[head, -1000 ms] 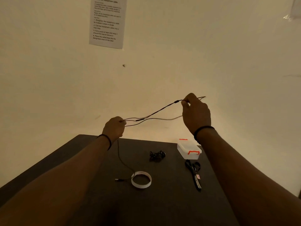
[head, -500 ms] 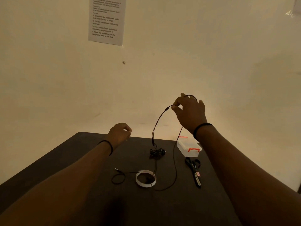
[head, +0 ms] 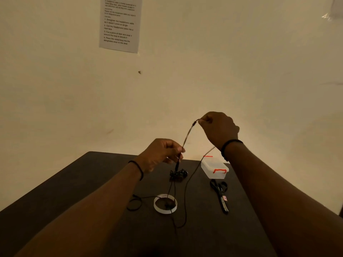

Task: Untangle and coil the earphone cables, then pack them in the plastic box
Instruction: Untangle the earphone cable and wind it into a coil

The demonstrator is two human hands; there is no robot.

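Above table (head: 92, 182), cable (head: 187, 136) pinched between right hand (head: 220, 128), left hand (head: 161, 154)

Translucent plastic box (head: 213, 166), matt dark table (head: 204, 238), paper sheet (head: 120, 25)

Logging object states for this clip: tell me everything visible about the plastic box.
The plastic box is a small, translucent whitish rectangular container with rounded corners and a lid held by orange-red clips, one on the near end and one on the far end. The lid looks shut. It sits flat on the dark table near the far right edge, just beyond the scissors. Neither hand touches it, and its contents cannot be made out.
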